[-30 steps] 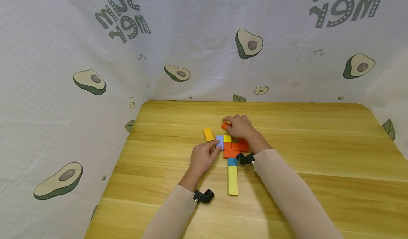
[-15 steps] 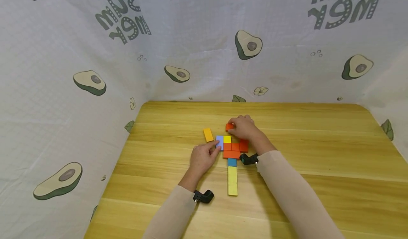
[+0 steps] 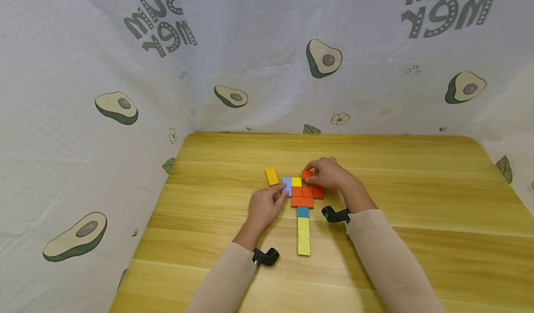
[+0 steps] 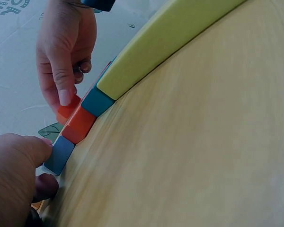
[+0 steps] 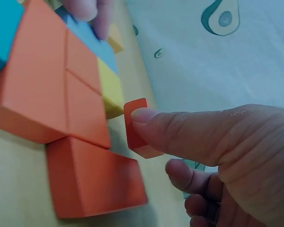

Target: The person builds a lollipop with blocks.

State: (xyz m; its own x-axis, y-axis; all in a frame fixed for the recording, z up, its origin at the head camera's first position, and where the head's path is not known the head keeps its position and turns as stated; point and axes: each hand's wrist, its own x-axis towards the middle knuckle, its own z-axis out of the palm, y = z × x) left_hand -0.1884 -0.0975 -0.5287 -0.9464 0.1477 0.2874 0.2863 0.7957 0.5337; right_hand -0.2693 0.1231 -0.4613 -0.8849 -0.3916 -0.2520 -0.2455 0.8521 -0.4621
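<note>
My right hand (image 3: 331, 173) pinches a small red block (image 5: 137, 130) between thumb and fingers, just right of and beyond the small yellow block (image 3: 296, 182). My left hand (image 3: 267, 206) holds the lavender-blue block (image 3: 288, 181) at the pattern's left side, index finger and thumb at its edge. Alongside lie two small orange blocks (image 3: 296, 191) with a wider orange block (image 3: 302, 202) on their near side. A red block (image 3: 318, 193) adjoins them on the right, partly behind my right hand. Towards me, a teal block (image 3: 302, 212) and a long yellow-green block (image 3: 304, 237) form a stem.
A loose amber block (image 3: 272, 176) lies tilted on the wooden table (image 3: 417, 188), beyond my left hand. White cloth (image 3: 271, 62) with avocado prints hangs behind the table's far edge and along the sides. Each wrist wears a black camera (image 3: 266, 257).
My right hand has carried the small red block to the right and towards me, up near the yellow block. My left hand has stayed at the lavender-blue block.
</note>
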